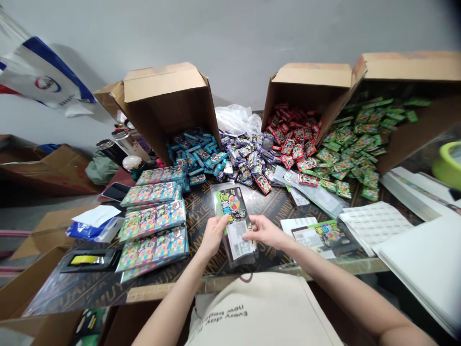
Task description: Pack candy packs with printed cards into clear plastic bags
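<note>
In front of me a clear plastic bag [236, 257] contains a printed black card [232, 204] with a white panel on its lower part. My left hand [213, 235] is closed on the bag's left edge, thumb on top. From the right, my right hand [265, 231] grips the other edge, with a finger over the white panel. Just beyond the bag lies a heap of small purple packets [248, 156]. To my left are overlapping rows of filled clear packs [153, 218] showing colourful packets. Right of my hands lies another printed card [324, 235].
Tilted cardboard boxes spill blue packets [198, 154], red packets [293, 132] and green packets [356, 144] onto the table. Empty clear bags [317, 192] lie right of centre. Label sheets [378, 223] and white paper [425, 259] sit at right. A phone [117, 191] and tape cutter [90, 260] are left.
</note>
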Tool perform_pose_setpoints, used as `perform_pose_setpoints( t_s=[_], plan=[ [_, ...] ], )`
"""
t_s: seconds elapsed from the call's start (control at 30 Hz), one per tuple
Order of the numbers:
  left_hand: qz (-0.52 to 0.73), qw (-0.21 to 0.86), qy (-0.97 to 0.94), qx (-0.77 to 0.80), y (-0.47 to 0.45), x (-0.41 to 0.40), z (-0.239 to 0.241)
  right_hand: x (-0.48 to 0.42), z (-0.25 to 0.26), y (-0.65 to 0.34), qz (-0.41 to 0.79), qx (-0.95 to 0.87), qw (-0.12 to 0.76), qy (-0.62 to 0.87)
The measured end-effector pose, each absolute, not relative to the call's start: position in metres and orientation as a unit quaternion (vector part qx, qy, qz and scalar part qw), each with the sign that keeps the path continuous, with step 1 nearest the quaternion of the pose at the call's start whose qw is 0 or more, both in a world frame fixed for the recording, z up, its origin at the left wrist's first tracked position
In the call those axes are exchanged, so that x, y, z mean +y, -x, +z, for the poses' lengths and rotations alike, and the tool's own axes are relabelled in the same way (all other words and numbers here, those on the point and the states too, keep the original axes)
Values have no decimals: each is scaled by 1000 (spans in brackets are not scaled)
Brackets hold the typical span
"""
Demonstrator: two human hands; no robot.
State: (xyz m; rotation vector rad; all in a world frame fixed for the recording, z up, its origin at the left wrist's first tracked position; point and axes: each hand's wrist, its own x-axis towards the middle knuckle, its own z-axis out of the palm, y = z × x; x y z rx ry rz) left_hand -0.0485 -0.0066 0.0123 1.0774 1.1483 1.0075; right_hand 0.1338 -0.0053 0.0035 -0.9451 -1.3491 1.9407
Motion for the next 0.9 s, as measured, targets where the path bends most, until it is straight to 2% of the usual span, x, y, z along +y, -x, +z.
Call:
perform_pose_setpoints(
  t_s=[0.17, 0.33, 0.53, 0.67, 0.8, 0.9],
  plan=[
    [418, 611, -484, 466, 48, -9, -5, -3, -9, -138, 669, -520, 345, 404],
    [409, 681, -472, 381, 29, -19, -6, 14, 2, -135, 552, -486, 490, 467],
    [587, 674, -207, 398, 0, -9, 9, 0, 12, -111, 540, -436, 543, 472],
    [602, 678, -126, 403, -5, -3, 17, -6, 17, -105, 547, -338, 588, 490],
    [544, 697, -203, 421, 6, -1, 31, 1, 24, -118, 584, -338, 571, 467],
    [522, 611, -375, 463, 18, -4, 45, 4, 29, -132, 580, -391, 550, 457]
  ],
)
